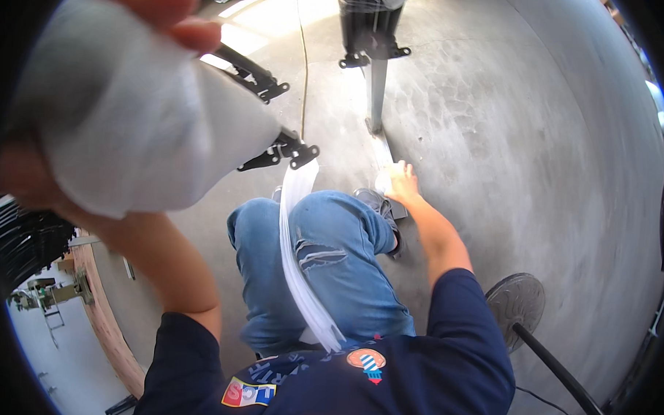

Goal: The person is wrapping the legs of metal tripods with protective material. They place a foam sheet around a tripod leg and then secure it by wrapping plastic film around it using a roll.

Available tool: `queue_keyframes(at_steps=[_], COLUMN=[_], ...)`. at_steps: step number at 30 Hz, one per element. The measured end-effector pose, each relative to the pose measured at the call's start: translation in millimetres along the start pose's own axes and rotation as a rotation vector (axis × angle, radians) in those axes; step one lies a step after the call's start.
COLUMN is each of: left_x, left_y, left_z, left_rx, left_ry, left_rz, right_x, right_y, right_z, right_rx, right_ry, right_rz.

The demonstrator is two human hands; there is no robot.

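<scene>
My left hand [162, 8] is raised at the upper left, its fingers curled over a bundle wrapped in white sheet [152, 121]. Black metal brackets [299, 152] with round holes stick out of the bundle's end. From there a long white strip [293, 243] hangs over my jeans to my lap. Low near the floor, my right hand [401, 182] is closed beside my shoe, at the foot of a grey metal post [377, 96]. Something pale shows at its fingers, too washed out to name.
Ahead stands another black bracketed piece [371, 33] with clear film on top. A thin cord [302, 67] runs along the concrete floor. To the right is a round dark base [517, 305] with a black pole [557, 369]. Black coiled material [27, 237] lies far left.
</scene>
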State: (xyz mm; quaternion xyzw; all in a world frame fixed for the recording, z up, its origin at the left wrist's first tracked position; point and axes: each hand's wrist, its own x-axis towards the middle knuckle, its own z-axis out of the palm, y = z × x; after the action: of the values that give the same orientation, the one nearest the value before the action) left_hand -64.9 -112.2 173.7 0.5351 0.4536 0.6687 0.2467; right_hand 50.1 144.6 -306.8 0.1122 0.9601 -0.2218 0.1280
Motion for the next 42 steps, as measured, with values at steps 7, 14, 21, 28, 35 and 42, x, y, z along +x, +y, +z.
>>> queue_keyframes(at_steps=[7,14,21,28,35,42], left_x=[2,9,11,4,-2,-2], left_y=[-31,-48,-24,-31,-21,-16], left_z=[27,23,62,49,50,50], left_rx=[0.274,0.104,-0.015,0.416,0.341,0.388], left_ry=[0.474,0.511,0.556,0.492,0.339,0.347], left_rz=[-0.024,0.17,0.394,0.541,0.453,0.411], right_x=[-111,-248,-260,-249,-250,-244], right_y=[-80,-176,-266,-291,-310,-303], right_z=[-210,-427,-473,-458,-452,-448], right_rx=[0.613,0.683,0.178,0.208,0.326,0.362], right_ry=[0.398,0.434,0.593,0.631,0.563,0.492], right_rz=[-0.179,-0.676,-0.747,-0.681,-0.55,-0.598])
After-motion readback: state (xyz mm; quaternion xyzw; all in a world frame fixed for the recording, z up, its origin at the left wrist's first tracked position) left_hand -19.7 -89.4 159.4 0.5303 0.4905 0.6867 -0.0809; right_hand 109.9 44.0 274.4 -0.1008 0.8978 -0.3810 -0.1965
